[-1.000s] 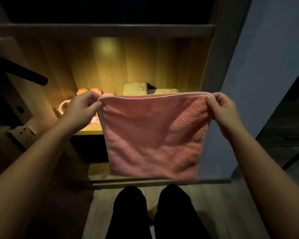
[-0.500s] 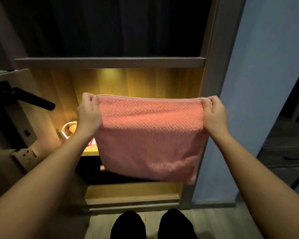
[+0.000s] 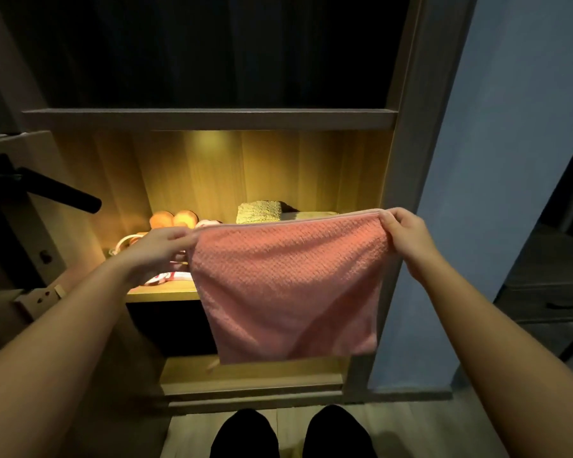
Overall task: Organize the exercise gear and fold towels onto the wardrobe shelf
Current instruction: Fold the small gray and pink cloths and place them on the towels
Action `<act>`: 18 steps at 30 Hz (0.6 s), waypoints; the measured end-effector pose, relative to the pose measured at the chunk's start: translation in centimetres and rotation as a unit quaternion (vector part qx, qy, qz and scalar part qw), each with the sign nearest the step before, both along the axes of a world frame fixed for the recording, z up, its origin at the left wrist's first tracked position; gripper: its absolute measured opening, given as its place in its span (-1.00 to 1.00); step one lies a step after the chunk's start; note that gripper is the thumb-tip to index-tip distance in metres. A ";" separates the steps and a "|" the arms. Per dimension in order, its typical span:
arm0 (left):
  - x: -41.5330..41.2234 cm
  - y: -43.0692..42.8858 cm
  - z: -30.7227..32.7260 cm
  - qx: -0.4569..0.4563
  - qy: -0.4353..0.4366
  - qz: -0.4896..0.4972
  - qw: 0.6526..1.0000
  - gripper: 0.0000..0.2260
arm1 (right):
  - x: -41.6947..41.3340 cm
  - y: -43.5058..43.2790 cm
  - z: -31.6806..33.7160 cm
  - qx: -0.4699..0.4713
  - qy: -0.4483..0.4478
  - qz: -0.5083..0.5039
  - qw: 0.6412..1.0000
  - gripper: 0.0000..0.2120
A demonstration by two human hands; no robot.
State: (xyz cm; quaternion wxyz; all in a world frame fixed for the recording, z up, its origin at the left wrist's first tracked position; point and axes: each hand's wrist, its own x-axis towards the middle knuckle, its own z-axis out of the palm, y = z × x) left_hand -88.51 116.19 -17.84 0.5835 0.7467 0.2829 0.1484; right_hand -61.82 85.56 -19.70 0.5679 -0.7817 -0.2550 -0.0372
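A pink waffle-textured towel (image 3: 288, 289) hangs folded in front of the lit wardrobe shelf (image 3: 161, 292). My left hand (image 3: 159, 249) pinches its top left corner and my right hand (image 3: 407, 239) pinches its top right corner, so the top edge is stretched level. On the shelf behind lie two orange dumbbell-like pieces (image 3: 174, 219), a pale ring-shaped item (image 3: 126, 242), a red-and-white item (image 3: 169, 277) and a folded yellowish towel (image 3: 260, 211) with another flat folded one (image 3: 315, 214) beside it. The towel hides the shelf's right half.
A black door handle (image 3: 60, 193) sticks out at the left on an open door. A dark upper compartment (image 3: 212, 51) lies above the lit shelf, a lower compartment (image 3: 252, 368) below. A blue-grey wall (image 3: 497, 160) stands to the right, my feet (image 3: 291, 434) on the wood floor.
The towel and both hands swung up and forward, then dropped lower and to the right, uncovering the items at the back of the shelf. My grip on both corners is unchanged.
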 end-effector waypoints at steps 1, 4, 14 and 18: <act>0.6 -0.1 -0.4 -0.014 -0.051 0.033 0.998 -0.80 | -0.2 0.4 -0.1 0.007 0.000 0.005 1.000 -0.78; 2.8 -0.7 -0.5 0.076 -0.144 0.153 0.975 -0.76 | -0.8 1.8 0.0 0.029 -0.017 0.003 0.999 -0.77; 2.0 0.4 -2.9 0.096 -0.111 0.115 0.983 -0.76 | 0.4 -0.3 -1.7 0.008 0.040 0.053 0.998 -0.81; 1.3 -0.1 -3.8 0.082 -0.087 0.108 0.987 -0.79 | 0.1 -0.9 -2.6 -0.029 0.098 0.097 0.990 -0.82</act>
